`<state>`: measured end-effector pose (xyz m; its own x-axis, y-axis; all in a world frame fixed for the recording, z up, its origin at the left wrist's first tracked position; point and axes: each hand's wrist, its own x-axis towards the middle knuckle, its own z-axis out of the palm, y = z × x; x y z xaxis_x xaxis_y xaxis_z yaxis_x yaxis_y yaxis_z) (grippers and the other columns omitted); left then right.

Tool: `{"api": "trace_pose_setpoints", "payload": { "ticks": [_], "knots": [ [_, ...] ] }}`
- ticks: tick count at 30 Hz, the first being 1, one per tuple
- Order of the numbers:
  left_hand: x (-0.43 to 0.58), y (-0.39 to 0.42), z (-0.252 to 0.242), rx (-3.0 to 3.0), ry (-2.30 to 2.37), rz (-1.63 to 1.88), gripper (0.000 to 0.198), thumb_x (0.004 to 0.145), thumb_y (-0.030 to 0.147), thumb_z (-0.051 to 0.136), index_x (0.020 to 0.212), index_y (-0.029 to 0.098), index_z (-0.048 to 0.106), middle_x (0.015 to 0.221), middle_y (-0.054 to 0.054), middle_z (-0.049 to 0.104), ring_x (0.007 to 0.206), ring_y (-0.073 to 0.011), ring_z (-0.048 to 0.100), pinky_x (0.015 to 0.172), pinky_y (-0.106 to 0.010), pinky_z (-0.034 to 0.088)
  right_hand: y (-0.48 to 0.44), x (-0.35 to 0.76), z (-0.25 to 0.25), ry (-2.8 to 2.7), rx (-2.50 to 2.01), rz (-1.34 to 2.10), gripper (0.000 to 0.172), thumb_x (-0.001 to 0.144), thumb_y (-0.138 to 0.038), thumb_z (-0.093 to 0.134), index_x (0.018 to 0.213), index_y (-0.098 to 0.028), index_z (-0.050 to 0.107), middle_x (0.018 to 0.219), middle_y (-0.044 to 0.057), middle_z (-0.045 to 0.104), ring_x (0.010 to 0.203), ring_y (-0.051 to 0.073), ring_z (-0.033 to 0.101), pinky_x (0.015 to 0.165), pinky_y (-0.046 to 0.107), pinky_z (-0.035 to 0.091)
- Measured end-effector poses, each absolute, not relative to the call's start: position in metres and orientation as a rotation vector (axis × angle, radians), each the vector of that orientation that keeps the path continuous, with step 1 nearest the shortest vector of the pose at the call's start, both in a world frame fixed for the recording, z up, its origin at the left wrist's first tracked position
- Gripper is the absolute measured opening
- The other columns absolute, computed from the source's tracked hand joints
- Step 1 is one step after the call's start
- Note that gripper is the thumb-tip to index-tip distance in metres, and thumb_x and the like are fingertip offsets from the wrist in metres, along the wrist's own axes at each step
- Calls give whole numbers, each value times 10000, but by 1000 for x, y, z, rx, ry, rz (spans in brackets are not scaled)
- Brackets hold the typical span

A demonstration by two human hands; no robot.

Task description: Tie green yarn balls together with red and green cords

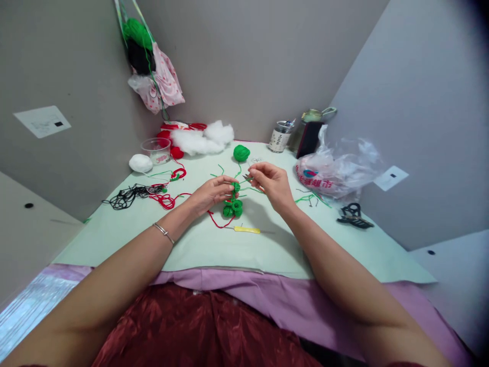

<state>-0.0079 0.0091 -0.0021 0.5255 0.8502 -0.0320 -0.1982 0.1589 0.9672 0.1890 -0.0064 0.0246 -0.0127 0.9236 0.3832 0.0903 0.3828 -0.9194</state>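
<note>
My left hand (pixel 216 193) is closed around a small green crocheted piece (pixel 237 187), holding it up between thumb and fingers. Directly below, green crocheted rounds (pixel 233 208) hang or rest at the table; whether they join the held piece is hard to tell. To the right of it, my right hand (pixel 269 183) is pinched on small scissors (pixel 247 177), their dark pointed tips facing the green piece. Loose green yarn ends stick out between the hands. A green yarn ball (pixel 241 153) sits beyond them, and a yellow-handled crochet hook (pixel 247 230) lies nearer me.
Left lie tangled black yarn (pixel 130 197), red yarn (pixel 165 202), a white yarn ball (pixel 140 163) and a clear tub (pixel 156 152). White stuffing (pixel 200 140) is at the back. Rightward are a pen cup (pixel 279 137), phone (pixel 309 139), plastic bag (pixel 332 171), yarn scraps (pixel 311 199) and black hair claw (pixel 354 216).
</note>
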Motion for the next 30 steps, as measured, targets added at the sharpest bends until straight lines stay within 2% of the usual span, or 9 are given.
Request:
{"api": "trace_pose_setpoints", "payload": {
  "ticks": [4, 7, 22, 30],
  "knots": [
    [-9, 11, 0, 1138, 711, 935, 320, 757, 246, 739, 1045, 155, 635, 912, -31, 662, 858, -156, 679, 824, -284, 489, -12, 186, 20, -1761, -1075, 420, 144, 863, -305, 617, 862, -196, 710, 812, 32, 659, 665, 133, 546, 638, 265, 438],
    [-9, 13, 0, 1113, 708, 984, 307, 745, 228, 737, 1023, 145, 636, 933, -41, 671, 843, -153, 674, 835, -298, 494, -16, 184, 19, -1913, -1116, 244, 162, 889, -252, 570, 904, -196, 721, 820, 38, 679, 666, 136, 552, 653, 265, 417],
    [-8, 11, -1, 1144, 742, 1054, 307, 719, 211, 749, 1004, 153, 649, 978, -38, 662, 864, -149, 664, 865, -315, 503, -21, 182, 25, -2067, -1283, 264, 169, 838, -153, 549, 854, -184, 715, 682, 13, 644, 590, 125, 504, 621, 248, 347],
    [-8, 10, -3, 1243, 756, 1054, 362, 661, 249, 810, 980, 147, 672, 939, -42, 677, 835, -142, 630, 838, -317, 486, -16, 183, 21, -2030, -1288, 343, 137, 850, -206, 556, 844, -184, 692, 635, -13, 576, 579, 114, 449, 607, 244, 325]
  ]
}}
